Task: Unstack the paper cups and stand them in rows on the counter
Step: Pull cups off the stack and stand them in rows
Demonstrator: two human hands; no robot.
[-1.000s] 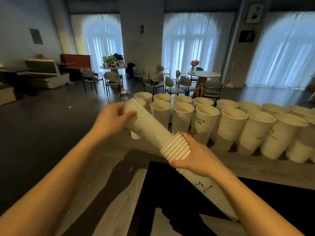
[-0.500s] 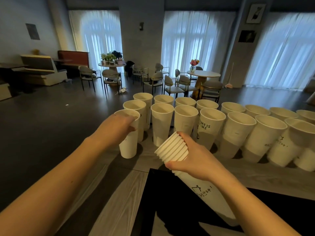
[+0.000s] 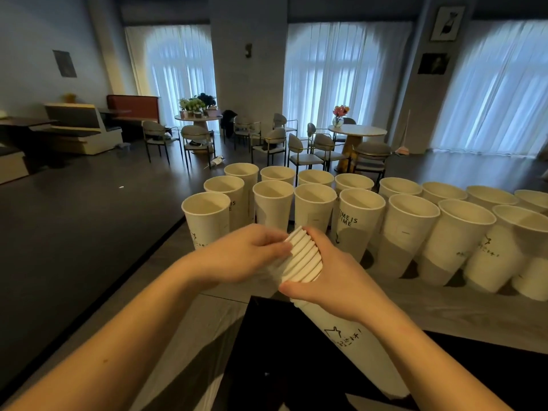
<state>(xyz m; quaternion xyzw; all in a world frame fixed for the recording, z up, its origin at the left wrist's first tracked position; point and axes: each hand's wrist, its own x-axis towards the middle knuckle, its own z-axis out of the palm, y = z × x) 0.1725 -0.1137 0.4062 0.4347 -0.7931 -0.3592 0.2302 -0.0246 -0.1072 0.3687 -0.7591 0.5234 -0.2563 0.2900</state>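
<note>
A stack of white paper cups [image 3: 305, 258] lies tilted in front of me, rims pointing up and left. My right hand [image 3: 335, 277] grips the stack just below the rims. My left hand [image 3: 246, 253] has its fingertips on the topmost rim, pinching it. Several white cups stand upright in two rows [image 3: 358, 215] on the grey counter [image 3: 444, 315]. The leftmost standing cup [image 3: 206, 218] is just behind my left hand.
A black recessed panel [image 3: 281, 366] sits in the counter below my arms. The counter's left edge [image 3: 166, 241] drops to a dark floor. Chairs and round tables [image 3: 355, 134] stand far behind, before curtained windows.
My left hand let go of the cup it stood at the left end of the near row and came back to the stack's top rim. The right hand kept holding the stack.
</note>
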